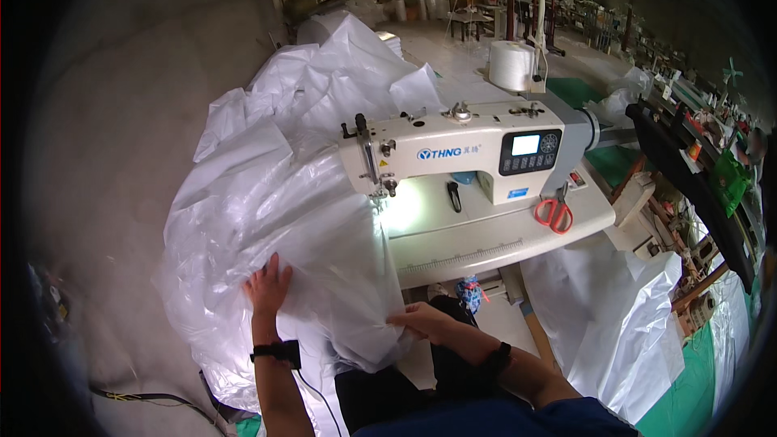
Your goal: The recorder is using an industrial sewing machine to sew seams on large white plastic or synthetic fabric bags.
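A large heap of white plastic sheeting (pixel 235 186) covers the left part of the sewing machine's table and hangs toward my lap. My left hand (pixel 267 284) lies on the sheeting with its fingers spread. At the sheeting's right edge, my right hand (pixel 421 320) pinches the plastic between thumb and fingers. Beyond my hands stands a white sewing machine (pixel 453 146) with a small lit screen. Its lamp shines beside the needle area (pixel 379 194), where the sheeting's edge runs under the head. The presser foot is too small to make out clearly.
Red-handled scissors (pixel 554 214) and black thread snips (pixel 455 196) lie on the machine bed. A large white thread cone (pixel 511 65) stands behind the machine. More white sheeting (pixel 607 316) hangs at the right. A dark cable (pixel 154 396) runs along the floor at lower left.
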Motion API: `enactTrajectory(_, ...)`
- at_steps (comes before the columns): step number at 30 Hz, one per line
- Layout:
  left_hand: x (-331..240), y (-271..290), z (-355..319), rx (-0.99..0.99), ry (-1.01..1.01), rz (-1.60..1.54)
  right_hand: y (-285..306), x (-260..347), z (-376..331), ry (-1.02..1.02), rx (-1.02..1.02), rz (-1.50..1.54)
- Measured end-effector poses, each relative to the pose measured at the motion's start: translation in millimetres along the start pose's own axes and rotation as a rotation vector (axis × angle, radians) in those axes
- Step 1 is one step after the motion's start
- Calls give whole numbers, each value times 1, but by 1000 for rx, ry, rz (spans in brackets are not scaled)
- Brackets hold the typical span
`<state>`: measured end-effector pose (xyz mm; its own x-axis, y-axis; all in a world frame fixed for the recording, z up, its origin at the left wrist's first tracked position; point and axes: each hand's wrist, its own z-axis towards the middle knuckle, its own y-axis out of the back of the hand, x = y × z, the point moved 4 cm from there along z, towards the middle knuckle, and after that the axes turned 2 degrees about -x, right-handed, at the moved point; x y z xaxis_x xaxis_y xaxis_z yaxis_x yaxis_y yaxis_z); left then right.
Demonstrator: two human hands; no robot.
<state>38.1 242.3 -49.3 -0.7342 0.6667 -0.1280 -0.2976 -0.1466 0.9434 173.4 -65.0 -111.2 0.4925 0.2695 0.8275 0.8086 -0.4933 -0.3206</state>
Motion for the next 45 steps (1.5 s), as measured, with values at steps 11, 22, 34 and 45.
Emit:
enactTrajectory(11, 29, 30, -30, 169, 21, 27, -29, -41, -66, 86, 239, -155)
enactTrajectory(22, -151, 89, -160, -82, -432, -594, -16, -17, -23, 537, -248, 29)
enactTrajectory(34, -214, 55, -231, 216, -611, -500, -11, -18, -34, 320, -225, 308)
enactTrajectory(45, -75, -13, -182, 321, -338, -1304, -22, 4, -109, 482, -418, -414)
